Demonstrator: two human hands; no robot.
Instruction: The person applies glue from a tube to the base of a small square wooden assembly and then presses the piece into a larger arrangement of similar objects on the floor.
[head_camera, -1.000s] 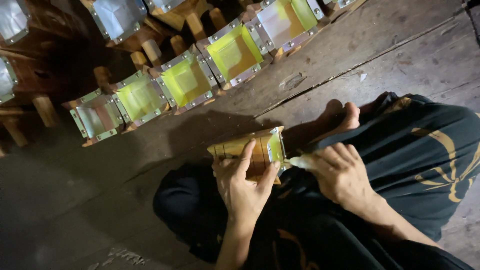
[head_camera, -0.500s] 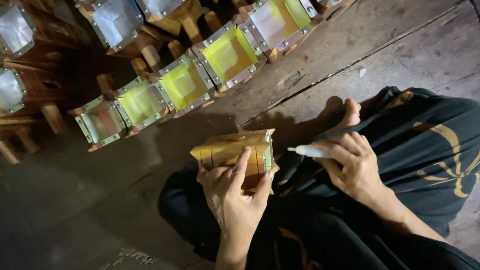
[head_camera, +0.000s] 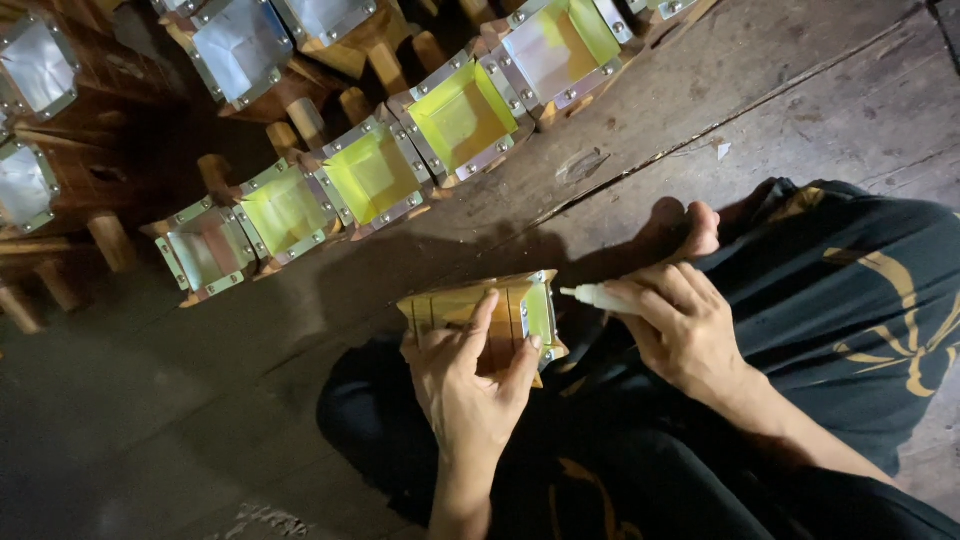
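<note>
Clutching the wooden box (head_camera: 487, 322), the left hand (head_camera: 470, 385) could slip; the right hand (head_camera: 680, 330), closed round a white tube (head_camera: 598, 298), might smear glue.

Wooden box (head_camera: 478, 322) in the left hand's grip (head_camera: 470, 385): amber-brown with dark lines, yellow-green panel in silver metal edging. Tube (head_camera: 600, 297) in the right hand's grip (head_camera: 680, 325): white. Boxes (head_camera: 375, 175) beyond the grips: yellow-green or pale grey panels, silver frames. Floor (head_camera: 800, 110): weathered grey-brown planks. Garment (head_camera: 850, 300) beneath: black, gold pattern.
</note>
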